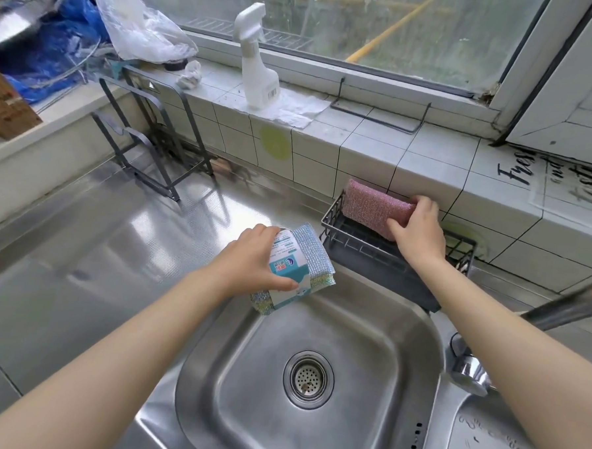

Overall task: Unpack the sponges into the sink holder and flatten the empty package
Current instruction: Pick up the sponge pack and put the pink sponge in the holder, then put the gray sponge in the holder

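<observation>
Early on: right hand (419, 227) grips pink scrub sponge (374, 204), setting it in dark wire sink holder (355, 249). Left hand (251, 256) clasps paper-banded pkg of remaining sponges (295, 269); rest to unpack, pkg unflattened.

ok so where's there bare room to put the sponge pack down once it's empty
The steel counter left of the sink is bare, from the grey rack forward to the near edge. The sink basin is also empty. It is crowded by the sink holder, where the right hand sets the pink sponge, and by the faucet.
</observation>
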{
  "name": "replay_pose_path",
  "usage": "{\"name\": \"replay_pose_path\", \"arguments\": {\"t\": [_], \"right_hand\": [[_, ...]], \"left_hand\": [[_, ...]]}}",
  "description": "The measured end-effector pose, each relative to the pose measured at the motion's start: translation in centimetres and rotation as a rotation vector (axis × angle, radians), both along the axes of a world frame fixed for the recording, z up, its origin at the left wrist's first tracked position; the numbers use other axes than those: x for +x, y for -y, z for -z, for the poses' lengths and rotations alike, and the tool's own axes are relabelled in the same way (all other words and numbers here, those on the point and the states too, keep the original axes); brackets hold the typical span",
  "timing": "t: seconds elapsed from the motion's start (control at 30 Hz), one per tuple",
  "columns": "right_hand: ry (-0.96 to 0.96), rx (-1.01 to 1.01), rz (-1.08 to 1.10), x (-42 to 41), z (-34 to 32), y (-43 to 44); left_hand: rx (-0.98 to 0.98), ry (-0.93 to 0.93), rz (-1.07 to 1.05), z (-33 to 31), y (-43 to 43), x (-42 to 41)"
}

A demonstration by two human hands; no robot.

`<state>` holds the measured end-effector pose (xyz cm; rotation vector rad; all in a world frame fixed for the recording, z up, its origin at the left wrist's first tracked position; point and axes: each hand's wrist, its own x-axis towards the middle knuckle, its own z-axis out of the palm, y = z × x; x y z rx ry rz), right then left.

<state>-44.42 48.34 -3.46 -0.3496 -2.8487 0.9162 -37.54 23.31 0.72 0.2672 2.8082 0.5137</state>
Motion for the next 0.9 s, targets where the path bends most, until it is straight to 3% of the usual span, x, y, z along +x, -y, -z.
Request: {"name": "replay_pose_path", "arguments": {"t": [0.33, 0.53, 0.73, 0.9], "right_hand": [[-0.033, -0.083, -0.067, 1.1, 0.0, -0.7], [-0.205, -0.209, -0.203, 3.0, -1.7, 1.0], [0.232, -0.388, -0.513, 5.0, -2.5, 5.0], [0.324, -0.474, -0.482, 5.1, -2.6, 6.3]], "left_hand": [[0.016, -0.004, 0.014, -0.2, -0.3, -0.1], [0.017, -0.01, 0.023, -0.6, -0.6, 0.0], [0.006, -0.043, 0.038, -0.9, -1.1, 0.4], [0.04, -0.057, 0.036, -0.9, -0.8, 0.7]]}}
